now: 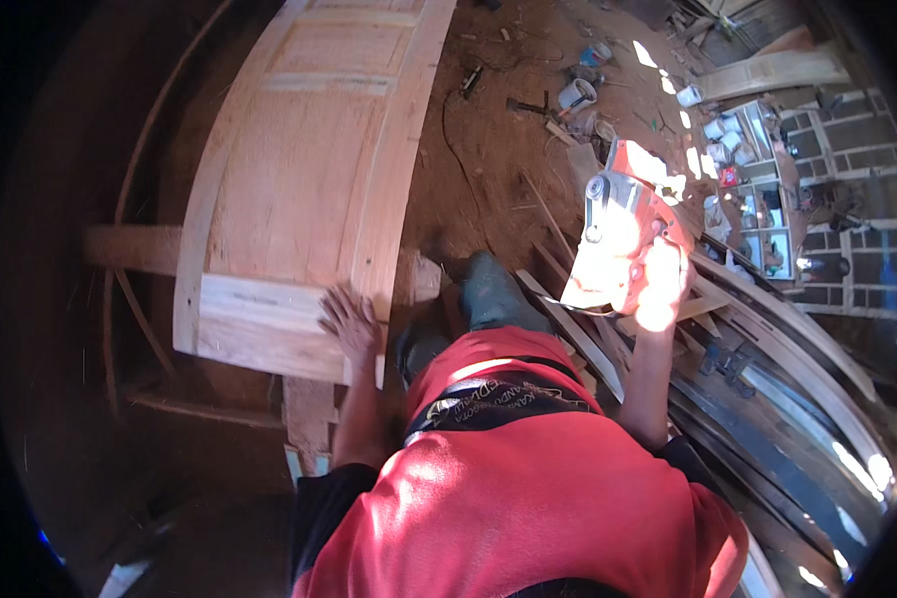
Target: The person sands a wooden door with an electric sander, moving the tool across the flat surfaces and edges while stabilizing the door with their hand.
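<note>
In the head view, I see a person in a red shirt (548, 488) with dark sleeves, standing at the near right corner of a pale wooden door (284, 209). The door lies flat, its panels facing up, with a wooden beam (135, 247) running under it and jutting out past its left edge. Another wooden support (309, 407) shows below its near edge.

The left hand (351, 324) lies on the door close to that near right corner, palm down, fingers spread and grasping nothing. The right hand (665, 279) is clenched round the handle of an orange and grey power tool (616, 234), held up in the air well clear of the door's right edge. Bright sunlight washes out the tool and those knuckles, so I can't make out each finger.

Beneath and beyond the tool, long boards (797, 329) lie in a pile off to the right of the door. Past the door's right edge, a dark cord (449, 140) trails over the brown floor (503, 110), and a white bucket (576, 96) stands farther off, near scattered odds and ends.
</note>
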The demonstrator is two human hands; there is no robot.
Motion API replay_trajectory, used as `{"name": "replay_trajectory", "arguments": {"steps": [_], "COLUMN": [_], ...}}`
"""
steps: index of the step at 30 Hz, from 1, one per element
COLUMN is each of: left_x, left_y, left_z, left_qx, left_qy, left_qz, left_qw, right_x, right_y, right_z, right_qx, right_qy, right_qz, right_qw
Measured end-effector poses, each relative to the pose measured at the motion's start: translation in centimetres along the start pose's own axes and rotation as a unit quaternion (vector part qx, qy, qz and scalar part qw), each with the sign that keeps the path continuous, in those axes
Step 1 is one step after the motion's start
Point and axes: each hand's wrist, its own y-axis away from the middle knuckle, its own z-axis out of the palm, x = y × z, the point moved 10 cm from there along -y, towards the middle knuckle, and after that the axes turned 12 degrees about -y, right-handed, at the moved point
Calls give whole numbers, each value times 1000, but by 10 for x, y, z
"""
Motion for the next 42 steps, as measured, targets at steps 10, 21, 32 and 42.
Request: {"name": "replay_trajectory", "arguments": {"steps": [10, 21, 32, 42], "left_x": [51, 0, 357, 517], "left_y": [-6, -26, -438, -711], "left_z": [2, 39, -27, -19], "left_qx": [-68, -315, 27, 33], "left_qy": [-53, -21, 48, 71], "left_qz": [-45, -82, -63, 22], "left_qw": [995, 945, 996, 997], "right_x": [80, 165, 93, 109], "right_y": [-234, -515, -630, -693], "right_z": [11, 15, -137, -162], "right_qx": [26, -23, 227, 432], "right_qy": [30, 22, -48, -77], "right_qz": [63, 208, 100, -41], "right_qw": [997, 978, 968, 898]}}
